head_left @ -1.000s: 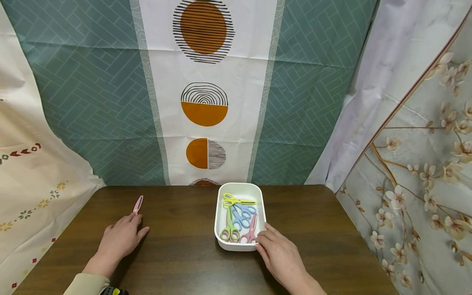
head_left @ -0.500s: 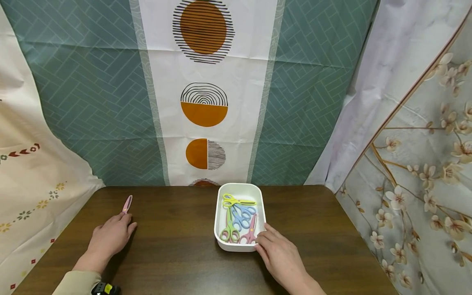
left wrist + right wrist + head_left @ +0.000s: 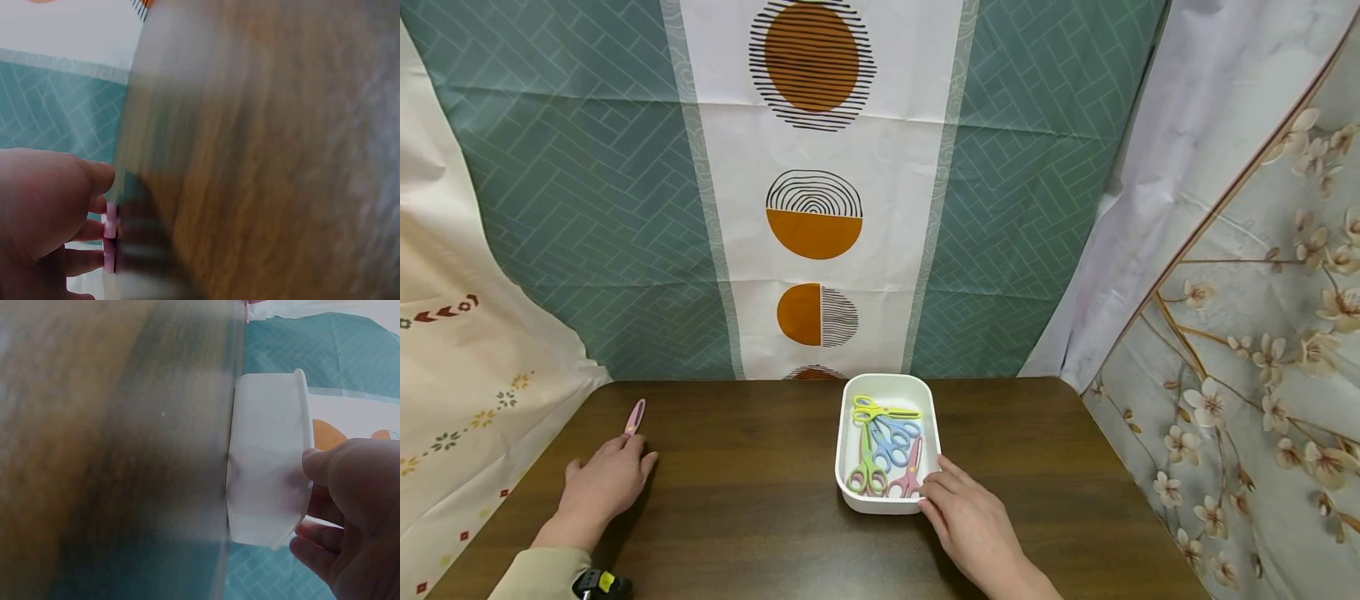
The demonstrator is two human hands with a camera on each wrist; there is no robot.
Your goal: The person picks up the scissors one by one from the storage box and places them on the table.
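At the table's left, my left hand [image 3: 598, 483] lies with its fingers reaching forward onto a pair of pink scissors [image 3: 635, 417]. The blade end points away, beyond the fingertips; the left wrist view shows pink handle loops [image 3: 110, 220] under the fingertips, with the thumb apart from them. My right hand [image 3: 970, 521] holds the near right corner of a white plastic tray [image 3: 880, 505]. Its thumb [image 3: 319, 465] presses the near wall at the rim, fingers round the side. Inside lie yellow scissors [image 3: 887, 411], blue scissors [image 3: 891, 442], green scissors [image 3: 867, 471] and pink scissors [image 3: 910, 475].
The dark wooden table [image 3: 745, 500] ends at a patterned green and white curtain [image 3: 812, 250] behind. Cream cloth [image 3: 467, 400] hangs on the left, and a flowered curtain [image 3: 1247, 433] on the right. A black watch [image 3: 602, 583] sits on my left wrist.
My left hand has slid leftward across the table, and the pink scissors have moved with it. My right hand and the tray have stayed where they were.
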